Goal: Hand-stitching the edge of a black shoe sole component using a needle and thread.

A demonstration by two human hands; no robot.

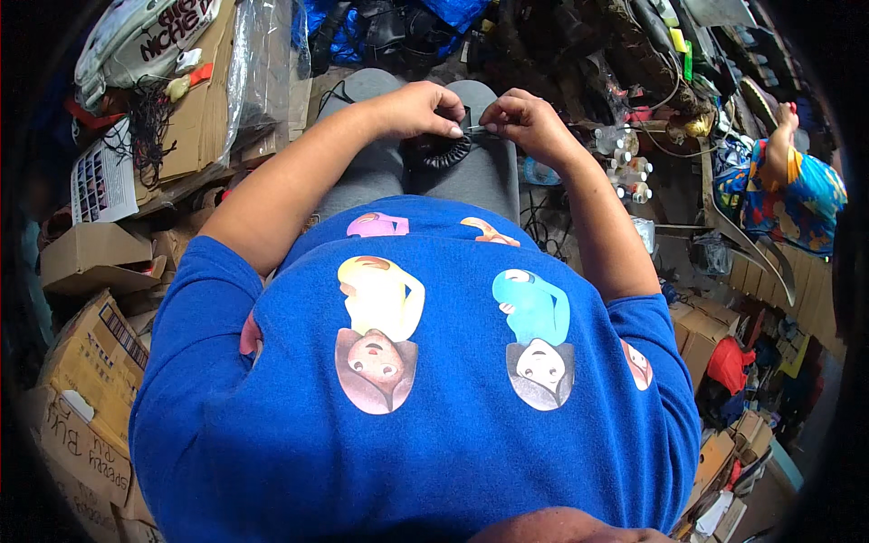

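I sit in grey trousers and a blue printed shirt. A black, ribbed, ring-shaped part (434, 154) lies on my lap between my knees. My left hand (418, 109) rests on its upper edge, fingers curled and pinching it. My right hand (525, 118) is closed on a small thin metal tool (474, 129), whose tip points left toward the black part and my left fingertips. The two hands almost touch above the part.
Cardboard boxes (86, 362) are piled at my left, with a plastic-wrapped carton (213, 90) behind them. Small white bottles (629, 172) stand right of my knee. Another person in bright patterned clothes (801, 190) sits at the far right. More boxes (706, 335) lie lower right.
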